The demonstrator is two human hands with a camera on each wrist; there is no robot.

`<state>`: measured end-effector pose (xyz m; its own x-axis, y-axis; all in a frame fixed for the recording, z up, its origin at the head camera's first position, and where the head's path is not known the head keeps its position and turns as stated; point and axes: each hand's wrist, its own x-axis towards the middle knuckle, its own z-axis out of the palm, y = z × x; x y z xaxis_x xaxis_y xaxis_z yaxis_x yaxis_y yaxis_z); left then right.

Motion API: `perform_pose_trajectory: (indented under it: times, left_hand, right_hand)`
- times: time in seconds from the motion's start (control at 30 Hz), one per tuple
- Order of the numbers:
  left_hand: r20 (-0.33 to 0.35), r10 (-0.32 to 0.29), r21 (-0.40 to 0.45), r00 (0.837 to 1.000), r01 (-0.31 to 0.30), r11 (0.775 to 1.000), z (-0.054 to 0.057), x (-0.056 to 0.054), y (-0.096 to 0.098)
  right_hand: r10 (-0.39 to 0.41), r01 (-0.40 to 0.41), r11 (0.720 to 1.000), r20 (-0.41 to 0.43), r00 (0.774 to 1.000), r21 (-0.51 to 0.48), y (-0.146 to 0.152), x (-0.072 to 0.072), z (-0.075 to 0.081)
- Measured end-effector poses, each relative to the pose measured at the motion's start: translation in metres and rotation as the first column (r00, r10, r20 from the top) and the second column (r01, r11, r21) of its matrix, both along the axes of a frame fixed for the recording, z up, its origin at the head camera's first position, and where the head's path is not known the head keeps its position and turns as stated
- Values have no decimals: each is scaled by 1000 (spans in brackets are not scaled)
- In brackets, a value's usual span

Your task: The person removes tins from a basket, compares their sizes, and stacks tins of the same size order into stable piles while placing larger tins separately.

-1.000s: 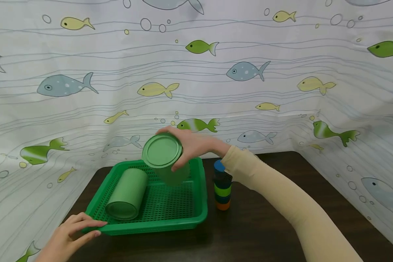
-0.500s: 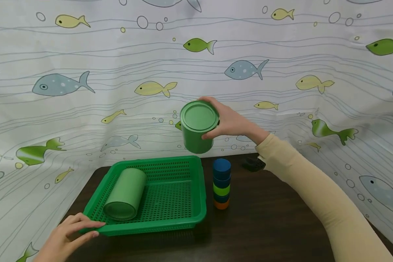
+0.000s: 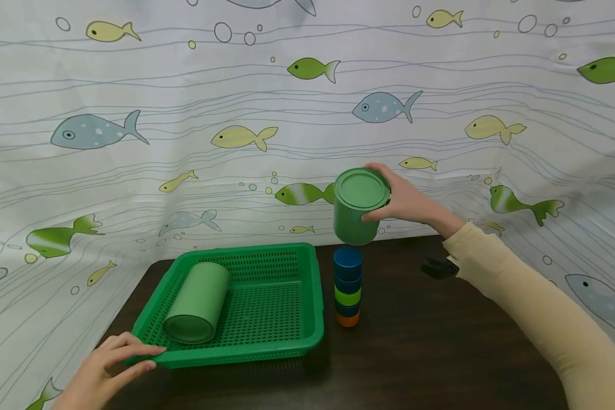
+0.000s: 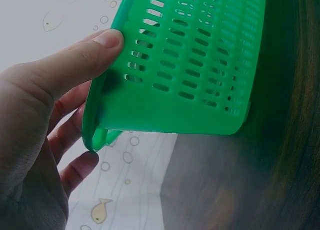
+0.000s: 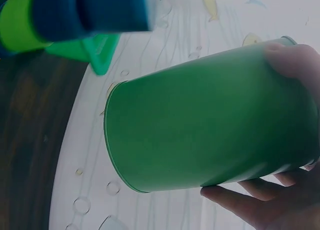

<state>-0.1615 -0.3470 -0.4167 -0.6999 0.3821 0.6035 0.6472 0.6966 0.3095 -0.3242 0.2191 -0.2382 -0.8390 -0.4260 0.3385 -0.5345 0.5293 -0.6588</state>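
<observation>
My right hand grips a green can near its lidded top, holding it in the air. Thumb and fingers lie on opposite sides of the can in the right wrist view. In the head view the can's lower end appears just above a stack of cups, blue at the top, with lime green and orange lower down. My left hand holds the near left corner of a green plastic basket, thumb outside and fingers around the rim. A second green can lies on its side in the basket.
The basket and cups stand on a dark wooden table. Behind and at the sides hangs a white sheet printed with fish. A black strap-like object shows beside the right sleeve.
My right hand has lifted the can up out of the basket and carried it right, past the basket's edge, to above the cups. The left hand stays on the basket corner.
</observation>
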Motion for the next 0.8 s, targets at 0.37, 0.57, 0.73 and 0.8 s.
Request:
perform_pose_trajectory:
  times: [0.37, 0.57, 0.73, 0.8]
  left_hand:
    - [-29, -18, -10, 999, 18, 1000, -1, -3, -2]
    - [-32, -31, -8, 999, 31, 999, -1, -3, -3]
    - [-24, -23, -9, 999, 23, 1000, -1, -3, -3]
    - [-23, -20, -10, 1000, 20, 1000, -1, -3, -3]
  right_hand:
    - [-27, 27, 999, 29, 999, -21, 29, 5, -17]
    - [-35, 36, 999, 27, 999, -17, 35, 7, -22]
    - [-54, 54, 999, 36, 998, -8, 38, 9, -25]
    - [-58, 58, 998, 37, 998, -8, 40, 10, -26]
